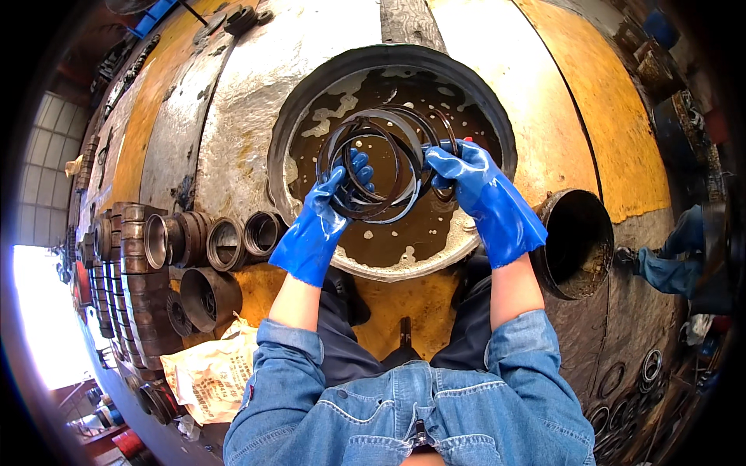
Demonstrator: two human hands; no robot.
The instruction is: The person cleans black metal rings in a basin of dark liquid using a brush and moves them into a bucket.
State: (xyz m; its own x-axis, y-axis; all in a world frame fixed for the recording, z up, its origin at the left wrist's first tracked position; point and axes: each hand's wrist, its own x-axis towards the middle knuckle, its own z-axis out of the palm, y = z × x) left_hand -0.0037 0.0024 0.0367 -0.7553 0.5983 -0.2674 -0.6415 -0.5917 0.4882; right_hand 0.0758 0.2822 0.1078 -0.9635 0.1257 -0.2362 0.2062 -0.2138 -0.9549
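Both my hands wear long blue rubber gloves and are raised over a wide black-rimmed tub (498, 109) of murky brown water (385, 252) with patches of foam. My left hand (320, 221) is wrapped round a loose bundle of several dark, wet rings (381, 210), its fingers passing through their middle. On the other side, my right hand (478, 186) pinches a thin dark ring (448, 124) at the right of the bundle. Some rings overlap, so I cannot tell exactly which ones each hand bears. A small red spot shows by the right fingertips.
An open metal cylinder (544, 256) stands right of the tub. Stacked metal collars (225, 242) and a crumpled paper sack (210, 377) are on the left. More rings (651, 365) lie at lower right. Another person's legs (672, 268) show at the far right.
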